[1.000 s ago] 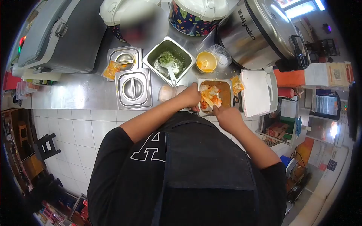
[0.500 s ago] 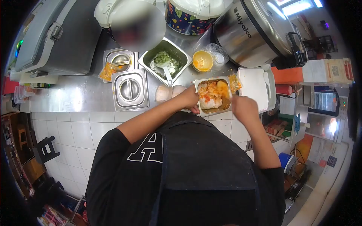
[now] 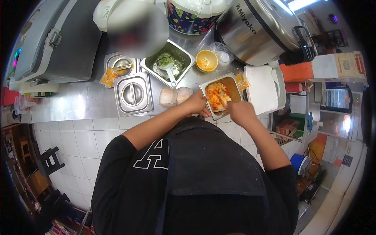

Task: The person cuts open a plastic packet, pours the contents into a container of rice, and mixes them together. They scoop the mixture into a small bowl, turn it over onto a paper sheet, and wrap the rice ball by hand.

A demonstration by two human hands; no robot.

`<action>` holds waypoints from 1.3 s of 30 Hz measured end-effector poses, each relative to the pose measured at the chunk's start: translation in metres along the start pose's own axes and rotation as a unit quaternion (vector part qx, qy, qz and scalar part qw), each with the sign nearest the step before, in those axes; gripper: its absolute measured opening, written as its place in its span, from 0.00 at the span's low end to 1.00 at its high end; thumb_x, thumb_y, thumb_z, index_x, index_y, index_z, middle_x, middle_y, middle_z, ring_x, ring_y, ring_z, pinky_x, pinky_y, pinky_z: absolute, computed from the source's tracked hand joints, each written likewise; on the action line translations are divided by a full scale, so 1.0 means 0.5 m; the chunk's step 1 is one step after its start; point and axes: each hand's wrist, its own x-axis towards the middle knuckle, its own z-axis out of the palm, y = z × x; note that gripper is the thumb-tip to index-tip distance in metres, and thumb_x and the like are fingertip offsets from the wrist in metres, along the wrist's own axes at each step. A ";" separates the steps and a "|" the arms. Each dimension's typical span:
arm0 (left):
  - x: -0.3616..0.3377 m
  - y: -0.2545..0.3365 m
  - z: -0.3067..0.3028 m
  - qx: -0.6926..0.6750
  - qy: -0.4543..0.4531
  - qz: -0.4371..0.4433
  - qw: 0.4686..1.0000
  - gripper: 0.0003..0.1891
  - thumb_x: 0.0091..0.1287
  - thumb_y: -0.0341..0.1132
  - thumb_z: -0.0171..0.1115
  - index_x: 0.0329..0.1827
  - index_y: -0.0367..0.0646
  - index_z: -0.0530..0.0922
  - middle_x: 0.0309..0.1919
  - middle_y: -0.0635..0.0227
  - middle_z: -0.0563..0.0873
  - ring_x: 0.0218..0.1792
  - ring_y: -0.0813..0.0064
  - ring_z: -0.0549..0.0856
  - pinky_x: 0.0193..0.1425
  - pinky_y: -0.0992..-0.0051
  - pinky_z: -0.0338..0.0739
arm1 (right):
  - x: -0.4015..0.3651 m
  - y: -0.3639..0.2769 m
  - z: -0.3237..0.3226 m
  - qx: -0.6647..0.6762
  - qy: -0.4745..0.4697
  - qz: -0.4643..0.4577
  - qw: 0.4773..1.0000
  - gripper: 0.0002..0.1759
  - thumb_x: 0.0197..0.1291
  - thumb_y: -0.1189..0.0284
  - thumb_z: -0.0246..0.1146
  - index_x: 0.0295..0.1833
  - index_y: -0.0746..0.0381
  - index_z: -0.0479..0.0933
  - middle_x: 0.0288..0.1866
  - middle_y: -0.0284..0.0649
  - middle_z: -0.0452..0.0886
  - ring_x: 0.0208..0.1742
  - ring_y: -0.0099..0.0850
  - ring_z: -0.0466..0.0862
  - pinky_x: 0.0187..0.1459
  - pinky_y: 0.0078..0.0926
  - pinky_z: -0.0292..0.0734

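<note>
Head view: steadies the tray (image 3: 236,89) at the counter's (image 3: 78,105) near edge with the left hand (image 3: 197,105) clamped on its rim, and digs a scoop (image 3: 224,100), gripped in the closed right hand (image 3: 239,112), into the rice (image 3: 214,94).

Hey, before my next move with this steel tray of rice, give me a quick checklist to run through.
1. Left hand on the rectangular steel tray of rice and orange sauce: ok, it grips the tray's left rim.
2. Right hand at the food: ok, it is over the tray's near right corner.
3. What the right hand holds: cannot tell, the fingers are hidden.
4. Tray fully on the steel counter: cannot tell, it sits tilted at the front edge.
5. White foam box close by: ok, it lies just right of the tray.
</note>
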 end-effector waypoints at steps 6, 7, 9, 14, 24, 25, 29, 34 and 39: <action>-0.006 -0.021 0.008 -0.034 0.008 0.024 0.999 0.23 0.86 0.33 0.39 0.79 0.42 0.49 0.45 0.44 0.87 0.35 0.58 0.93 0.34 0.67 0.93 | 0.018 0.021 -0.033 -0.057 0.023 0.058 0.996 0.14 0.70 0.62 0.61 0.41 0.60 0.86 0.32 0.48 0.88 0.36 0.45 0.90 0.38 0.47 0.83; -0.005 -0.021 0.011 -0.047 0.004 0.033 0.998 0.23 0.86 0.33 0.39 0.79 0.41 0.49 0.45 0.44 0.87 0.35 0.58 0.93 0.35 0.67 0.93 | 0.020 0.012 -0.014 -0.066 -0.002 0.033 0.997 0.14 0.70 0.62 0.61 0.41 0.59 0.86 0.31 0.48 0.88 0.36 0.46 0.90 0.38 0.47 0.83; -0.012 -0.015 0.009 -0.053 0.009 0.021 0.998 0.23 0.86 0.33 0.40 0.78 0.40 0.50 0.46 0.44 0.87 0.37 0.57 0.93 0.36 0.68 0.93 | 0.011 0.011 -0.039 -0.009 0.012 0.004 1.000 0.12 0.70 0.62 0.61 0.42 0.58 0.85 0.30 0.49 0.87 0.36 0.49 0.90 0.38 0.49 0.83; -0.007 -0.040 0.004 -0.111 -0.045 -0.007 0.993 0.18 0.85 0.33 0.44 0.73 0.39 0.60 0.52 0.45 0.85 0.44 0.57 0.93 0.40 0.65 0.93 | -0.036 -0.050 -0.082 0.056 0.008 -0.015 0.998 0.13 0.71 0.61 0.60 0.43 0.57 0.85 0.30 0.49 0.87 0.36 0.52 0.89 0.40 0.52 0.82; -0.007 -0.033 -0.027 -0.098 -0.044 -0.099 0.989 0.24 0.84 0.44 0.51 0.72 0.39 0.59 0.55 0.48 0.82 0.34 0.62 0.88 0.37 0.63 0.92 | 0.005 0.019 -0.046 0.012 0.020 0.124 0.992 0.15 0.70 0.64 0.59 0.39 0.60 0.88 0.35 0.49 0.90 0.40 0.47 0.91 0.43 0.49 0.85; -0.039 0.003 -0.012 -0.051 -0.003 -0.085 0.995 0.24 0.84 0.45 0.51 0.73 0.40 0.57 0.55 0.48 0.81 0.34 0.62 0.88 0.35 0.63 0.92 | 0.018 0.023 -0.014 0.017 -0.006 0.136 0.990 0.16 0.71 0.62 0.59 0.41 0.58 0.88 0.36 0.49 0.89 0.41 0.48 0.90 0.44 0.49 0.85; -0.017 0.025 -0.009 -0.014 0.074 -0.045 0.996 0.25 0.85 0.44 0.48 0.74 0.43 0.51 0.55 0.45 0.77 0.29 0.60 0.89 0.27 0.66 0.90 | 0.003 0.016 -0.037 0.134 0.031 0.124 0.983 0.15 0.72 0.59 0.59 0.45 0.55 0.87 0.39 0.48 0.89 0.43 0.50 0.89 0.48 0.51 0.83; 0.006 -0.002 -0.007 -0.052 0.052 0.002 0.997 0.22 0.86 0.40 0.47 0.74 0.39 0.54 0.56 0.43 0.80 0.32 0.58 0.92 0.27 0.68 0.90 | -0.038 -0.069 -0.042 0.095 0.026 0.049 0.994 0.14 0.72 0.61 0.60 0.42 0.57 0.87 0.35 0.49 0.89 0.39 0.48 0.90 0.42 0.49 0.83; -0.005 -0.012 0.009 -0.091 0.013 -0.032 0.995 0.20 0.86 0.39 0.45 0.73 0.40 0.59 0.60 0.48 0.80 0.46 0.56 0.92 0.41 0.63 0.93 | -0.040 -0.044 -0.074 0.040 0.033 0.085 0.995 0.15 0.69 0.62 0.61 0.38 0.59 0.88 0.34 0.51 0.89 0.37 0.47 0.91 0.40 0.46 0.84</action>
